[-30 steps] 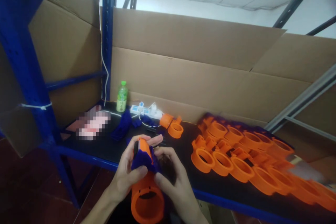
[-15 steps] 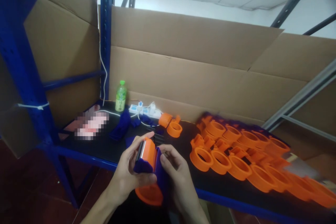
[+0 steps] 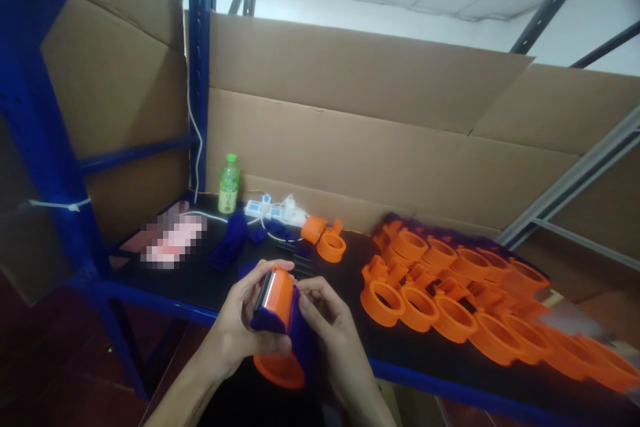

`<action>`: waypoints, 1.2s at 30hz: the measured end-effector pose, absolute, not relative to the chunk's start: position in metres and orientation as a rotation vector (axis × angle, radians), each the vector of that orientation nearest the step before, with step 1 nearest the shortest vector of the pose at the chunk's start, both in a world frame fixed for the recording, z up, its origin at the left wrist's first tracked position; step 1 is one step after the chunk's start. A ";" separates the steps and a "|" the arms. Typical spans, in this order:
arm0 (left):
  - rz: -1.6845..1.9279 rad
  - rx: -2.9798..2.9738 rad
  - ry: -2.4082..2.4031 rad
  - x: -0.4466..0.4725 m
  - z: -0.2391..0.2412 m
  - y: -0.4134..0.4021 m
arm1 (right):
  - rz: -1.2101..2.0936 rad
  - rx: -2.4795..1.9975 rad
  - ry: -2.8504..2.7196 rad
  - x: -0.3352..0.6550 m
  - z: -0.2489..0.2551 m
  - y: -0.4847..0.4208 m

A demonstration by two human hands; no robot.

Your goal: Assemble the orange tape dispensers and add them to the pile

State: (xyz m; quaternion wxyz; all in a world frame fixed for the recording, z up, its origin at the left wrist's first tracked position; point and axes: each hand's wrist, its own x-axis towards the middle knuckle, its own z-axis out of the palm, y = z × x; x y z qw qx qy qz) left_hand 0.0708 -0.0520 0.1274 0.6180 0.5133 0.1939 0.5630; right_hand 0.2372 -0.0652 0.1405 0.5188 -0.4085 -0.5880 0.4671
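Note:
Between my hands, above the front edge of the bench, is an orange and dark-blue plastic part (image 3: 281, 299) with a black strip along its left side and an orange ring at its lower end. My left hand (image 3: 240, 320) wraps around its left side, thumb across the lower front and fingers over the top. My right hand (image 3: 335, 327) pinches the dark-blue piece (image 3: 303, 333) on the right side, thumb and fingertips near its upper edge. The palms hide much of the part.
Rows of orange ring parts (image 3: 420, 307) cover the bench's right side. Two more orange pieces (image 3: 330, 245) lie near a white power strip (image 3: 270, 208). Dark-blue pieces (image 3: 230, 240) and a green bottle (image 3: 229, 185) are at the left. Cardboard (image 3: 350, 100) walls the back.
Both hands and the held part have shifted slightly left and tilted a little, showing more of its orange face. The grip stays the same.

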 end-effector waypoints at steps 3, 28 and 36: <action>1.364 1.001 0.514 0.078 0.136 -0.057 | 0.734 -1.116 -1.602 0.241 0.143 -0.071; 1.461 0.836 0.693 0.086 0.139 -0.046 | -0.323 -2.300 -1.806 0.430 0.202 0.119; 1.358 0.888 0.726 0.086 0.141 -0.053 | -0.117 -2.585 -1.852 0.444 0.170 0.153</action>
